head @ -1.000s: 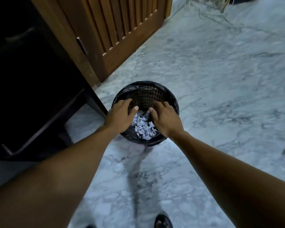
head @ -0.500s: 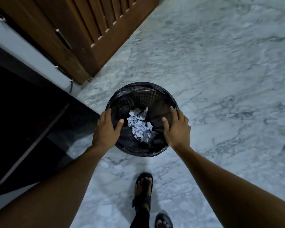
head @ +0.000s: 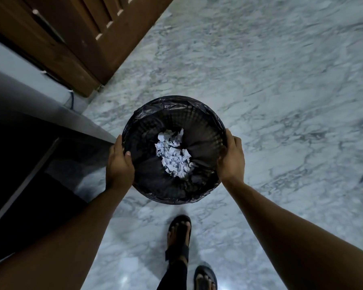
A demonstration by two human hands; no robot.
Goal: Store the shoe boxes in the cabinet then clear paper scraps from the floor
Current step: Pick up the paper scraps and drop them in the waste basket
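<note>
A round bin [head: 174, 109] lined with a black plastic bag is held between my two hands above the marble floor. White crumpled paper scraps [head: 173, 154] lie in a heap at its bottom. My left hand [head: 118, 167] grips the bin's left rim, thumb hooked over the edge. My right hand [head: 232, 158] grips the right rim from outside, its fingers wrapped around the wall. No shoe boxes are in view.
A brown wooden louvred cabinet door [head: 76, 36] stands at the upper left. A dark low piece of furniture [head: 25, 160] with a pale top fills the left side. My sandalled feet [head: 179, 235] stand on the grey-white marble floor [head: 281, 91].
My hands slid from over the bin's opening out to its two sides and took hold of the rim. The bin now appears larger and closer, and my feet have come into view.
</note>
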